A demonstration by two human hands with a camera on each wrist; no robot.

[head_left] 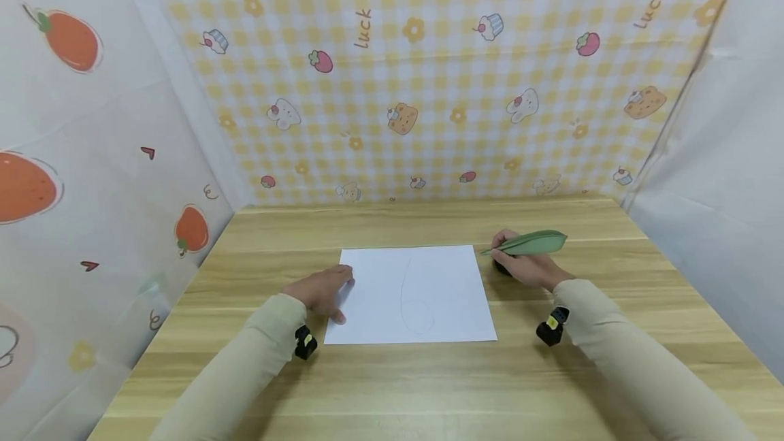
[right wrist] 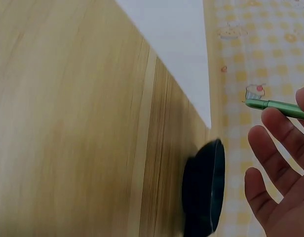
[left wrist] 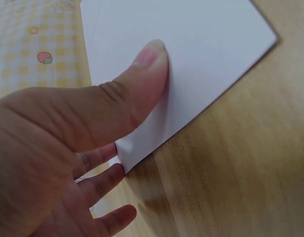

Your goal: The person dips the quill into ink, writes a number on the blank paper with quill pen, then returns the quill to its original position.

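A white sheet of paper lies on the table, with a thin pencil-like line shaped like a 6 on it. My left hand rests on the sheet's left edge; in the left wrist view its thumb lies on the paper and the other fingers spread at the edge. Just off the paper's right edge, my right hand pinches a green leaf-shaped pen, its tip pointing left. The right wrist view shows the pen's tip end raised above the table, between thumb and index finger.
A dark cup-like holder stands on the table beneath the right hand, mostly hidden by it in the head view. The wooden table meets a checkered cloth backdrop at the back. White cloth walls flank both sides.
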